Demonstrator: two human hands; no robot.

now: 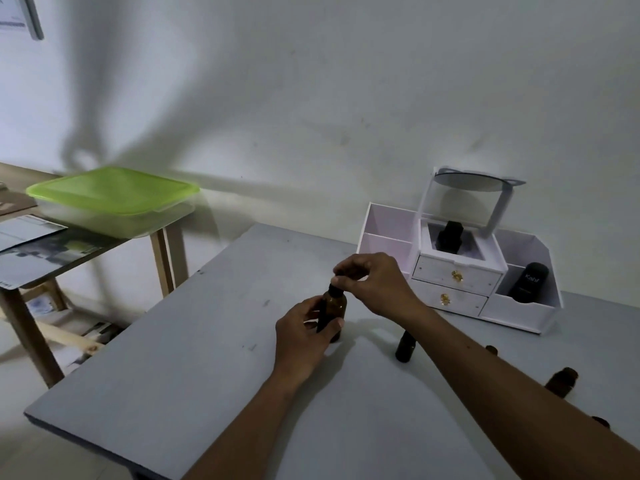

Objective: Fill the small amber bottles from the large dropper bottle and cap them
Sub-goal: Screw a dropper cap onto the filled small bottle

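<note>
Grey and bare in the middle, the bench (173,393) is carrying my work under a dim white wall, with a white organiser (457,282) sitting at its far right corner. I am holding the large dropper bottle (335,306) upright near the centre of the bench. My left hand (304,332) is wrapping around its amber body, closed on it, and my right hand (372,284) is pinching the black dropper cap (335,289) from above, fingers together on it. Whether I am loosening or tightening that cap I cannot tell.

As I judge it, I am standing near the start of a filling round. One small bottle (404,348) is standing capped just right of the big one, partly behind my right forearm; it may be finished, though I cannot see its level. Further right and nearer me, another small bottle (562,381) is waiting with what looks like an open neck, and two more dark shapes (491,349) (601,421) are peeking out along my arm, too hidden to tell whether they are bottles or loose caps.

So most of the job is looking undone: drawing liquid, dripping it into the open bottles, then screwing caps on. Dark bottles in the organiser are staying out of it, and so is the green-lidded box (114,195) on the side table at the far left.
</note>
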